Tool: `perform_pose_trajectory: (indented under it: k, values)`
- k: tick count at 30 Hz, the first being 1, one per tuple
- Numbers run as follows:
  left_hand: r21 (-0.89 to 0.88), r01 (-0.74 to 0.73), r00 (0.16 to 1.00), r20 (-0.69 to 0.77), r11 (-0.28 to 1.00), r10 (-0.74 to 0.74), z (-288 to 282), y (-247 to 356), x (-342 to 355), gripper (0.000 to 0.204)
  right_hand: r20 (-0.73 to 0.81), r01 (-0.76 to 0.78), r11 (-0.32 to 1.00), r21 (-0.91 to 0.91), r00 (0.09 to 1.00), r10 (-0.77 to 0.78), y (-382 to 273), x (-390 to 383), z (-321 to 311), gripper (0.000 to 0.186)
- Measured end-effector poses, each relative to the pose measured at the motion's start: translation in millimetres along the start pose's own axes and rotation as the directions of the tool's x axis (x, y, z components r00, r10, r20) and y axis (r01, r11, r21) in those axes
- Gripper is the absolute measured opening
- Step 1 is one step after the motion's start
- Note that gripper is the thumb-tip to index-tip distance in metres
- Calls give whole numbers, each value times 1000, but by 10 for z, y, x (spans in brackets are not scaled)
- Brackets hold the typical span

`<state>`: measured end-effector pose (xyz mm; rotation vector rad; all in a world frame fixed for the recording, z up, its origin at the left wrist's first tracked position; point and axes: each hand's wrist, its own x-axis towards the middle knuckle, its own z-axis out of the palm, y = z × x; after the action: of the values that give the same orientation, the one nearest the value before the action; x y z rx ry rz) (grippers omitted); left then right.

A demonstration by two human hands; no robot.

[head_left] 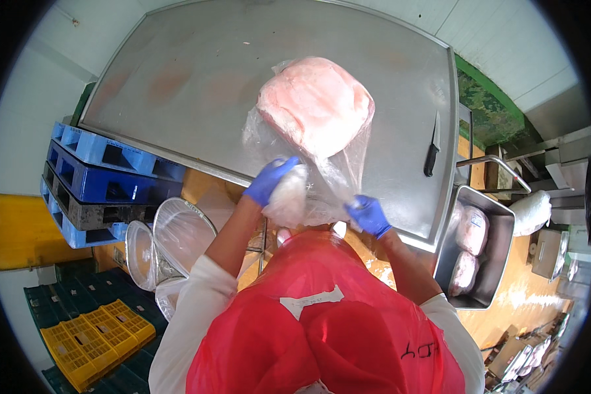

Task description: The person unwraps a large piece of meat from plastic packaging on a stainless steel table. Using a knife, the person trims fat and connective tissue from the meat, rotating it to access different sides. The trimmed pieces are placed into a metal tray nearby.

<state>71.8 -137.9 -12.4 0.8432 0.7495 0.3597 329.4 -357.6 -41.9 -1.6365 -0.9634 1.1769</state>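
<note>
A large pink, fat-covered piece of meat rests inside a clear plastic bag on the steel table. The bag's loose end hangs toward me, over the near edge. My left hand, in a blue glove, grips crumpled whitish plastic at the bag's left side, below the meat. My right hand, also blue-gloved, is closed on the bag's lower right part. A black-handled knife lies to the right of the meat, blade pointing away from me.
Stacked blue and gray pallets stand left of the table, beside lined round bins and yellow crates. At right, a steel tub holds wrapped meat, with a metal handle rail and white bag nearby.
</note>
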Motion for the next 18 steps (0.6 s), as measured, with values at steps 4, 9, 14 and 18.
perform_pose_trajectory:
  k: [4, 9, 14, 18]
  values:
    - [154, 7, 991, -131, 988, 14, 758, -200, 597, 42, 323, 655, 567, -500, 748, -579, -190, 68, 320, 29]
    - [42, 7, 973, -229, 999, 3, 413, -515, 618, 31, 208, 527, 668, -525, 841, -500, -68, -7, 301, 30]
    - [173, -12, 970, -236, 985, 53, -524, -1158, -47, 26, 315, -96, 985, -144, 939, 138, -92, -100, 80, 36]
    - [98, -48, 913, -399, 994, 84, -282, -978, -624, 24, 224, -129, 992, 16, 967, 122, -110, -37, 28, 34]
